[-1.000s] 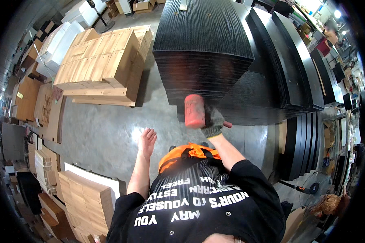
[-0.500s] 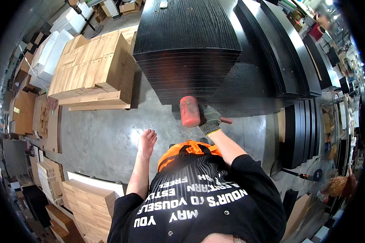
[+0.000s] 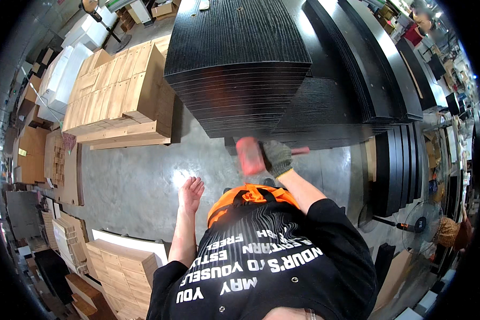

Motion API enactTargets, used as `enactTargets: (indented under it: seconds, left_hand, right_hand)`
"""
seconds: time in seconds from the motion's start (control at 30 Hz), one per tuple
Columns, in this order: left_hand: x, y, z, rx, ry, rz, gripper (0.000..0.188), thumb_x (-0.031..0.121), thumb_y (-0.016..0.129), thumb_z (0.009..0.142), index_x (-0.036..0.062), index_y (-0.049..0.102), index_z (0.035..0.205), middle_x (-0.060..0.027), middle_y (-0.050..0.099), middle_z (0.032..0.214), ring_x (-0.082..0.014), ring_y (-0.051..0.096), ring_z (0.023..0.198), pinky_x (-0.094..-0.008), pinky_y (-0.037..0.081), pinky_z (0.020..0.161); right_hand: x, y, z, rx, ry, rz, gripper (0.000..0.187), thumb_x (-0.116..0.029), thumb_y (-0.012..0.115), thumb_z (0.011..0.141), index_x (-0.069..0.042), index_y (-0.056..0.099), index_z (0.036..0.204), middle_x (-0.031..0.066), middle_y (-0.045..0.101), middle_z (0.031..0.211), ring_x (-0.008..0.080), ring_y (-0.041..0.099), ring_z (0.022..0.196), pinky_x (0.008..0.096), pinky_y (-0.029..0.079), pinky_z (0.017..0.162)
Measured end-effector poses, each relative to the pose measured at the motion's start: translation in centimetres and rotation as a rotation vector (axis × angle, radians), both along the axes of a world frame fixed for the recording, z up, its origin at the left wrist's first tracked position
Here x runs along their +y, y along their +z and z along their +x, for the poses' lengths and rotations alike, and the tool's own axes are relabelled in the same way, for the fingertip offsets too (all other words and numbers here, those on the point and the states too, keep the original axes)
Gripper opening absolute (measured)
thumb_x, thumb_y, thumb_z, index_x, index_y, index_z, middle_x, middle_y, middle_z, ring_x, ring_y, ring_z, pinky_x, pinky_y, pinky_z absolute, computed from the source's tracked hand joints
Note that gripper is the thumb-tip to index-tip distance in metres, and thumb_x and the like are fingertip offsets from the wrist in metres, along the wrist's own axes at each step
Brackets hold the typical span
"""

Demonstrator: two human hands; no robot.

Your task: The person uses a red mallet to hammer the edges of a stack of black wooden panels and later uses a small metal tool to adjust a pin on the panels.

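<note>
A red-headed mallet (image 3: 249,156) is gripped in my right hand (image 3: 276,158), which wears a dark knitted glove. Its handle end pokes out to the right of the glove, and the head is slightly smeared by motion. Just beyond it rises a tall stack of black wood-grain boards (image 3: 237,101), many layers thick; the mallet stays apart from the upper boards, though I cannot tell whether it touches the lower edge. My bare left hand (image 3: 190,194) hangs over the floor to the left, fingers extended, holding nothing.
Stacked light wood panels (image 3: 117,88) stand at the far left, with another light wood stack (image 3: 124,272) at the near left. More long black boards (image 3: 352,64) lie at the right. A fan (image 3: 418,224) stands at the near right, above the grey floor (image 3: 128,186).
The mallet and my right hand have shifted slightly nearer to me. My left hand has dropped a little lower, and the view has turned slightly.
</note>
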State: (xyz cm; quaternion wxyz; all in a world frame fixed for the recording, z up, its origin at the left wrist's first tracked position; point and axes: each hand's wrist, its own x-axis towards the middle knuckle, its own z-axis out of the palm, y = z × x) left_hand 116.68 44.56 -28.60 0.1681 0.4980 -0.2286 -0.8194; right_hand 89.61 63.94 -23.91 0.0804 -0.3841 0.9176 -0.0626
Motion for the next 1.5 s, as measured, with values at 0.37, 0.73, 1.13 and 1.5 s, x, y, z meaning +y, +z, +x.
enactTargets:
  seconds: [0.37,0.73,1.13,1.5]
  left_hand:
    - [-0.7,0.6,-1.1,0.029,-0.048,0.015,0.037,0.025,0.052,0.092,0.0001,0.049,0.119,-0.0166,0.056,0.121,-0.0303,0.054,0.108,-0.0399,0.044,0.094]
    - [-0.5,5.7,-5.5,0.063,-0.205,-0.437,0.054,0.022,0.062,0.087,0.0028,0.041,0.132,-0.0093,0.053,0.119,-0.0218,0.053,0.104,-0.0353,0.044,0.089]
    - [-1.4,9.3,-15.9,-0.099,-0.514,-1.088,0.072,0.051,0.072,0.074,-0.0111,0.053,0.107,-0.0243,0.056,0.107,-0.0262,0.048,0.092,-0.0441,0.039,0.086]
    - [-1.9,9.0,-17.0,-0.133,-0.446,-0.967,0.069,0.048,0.068,0.078,-0.0116,0.053,0.109,-0.0227,0.054,0.111,-0.0273,0.050,0.094,-0.0413,0.040,0.085]
  right_hand:
    - [3.8,-2.6,-1.8,0.090,-0.027,-0.052,0.017,-0.027,0.053,0.081,-0.017,0.064,0.090,0.0097,0.065,0.079,0.0288,0.065,0.075,0.0443,0.050,0.063]
    - [5.6,-3.2,0.2,-0.238,-0.191,-0.265,0.024,-0.025,0.054,0.079,-0.018,0.066,0.098,0.0108,0.067,0.094,0.0325,0.064,0.088,0.0462,0.049,0.077]
    - [15.7,6.7,3.8,-0.946,-0.642,-0.986,0.021,-0.028,0.057,0.080,-0.007,0.057,0.080,0.0052,0.057,0.063,0.0171,0.054,0.054,0.0340,0.043,0.051]
    - [12.6,5.1,1.3,-1.196,-0.706,-1.372,0.021,-0.032,0.058,0.085,-0.015,0.049,0.078,-0.0050,0.043,0.055,0.0096,0.044,0.041,0.0272,0.034,0.035]
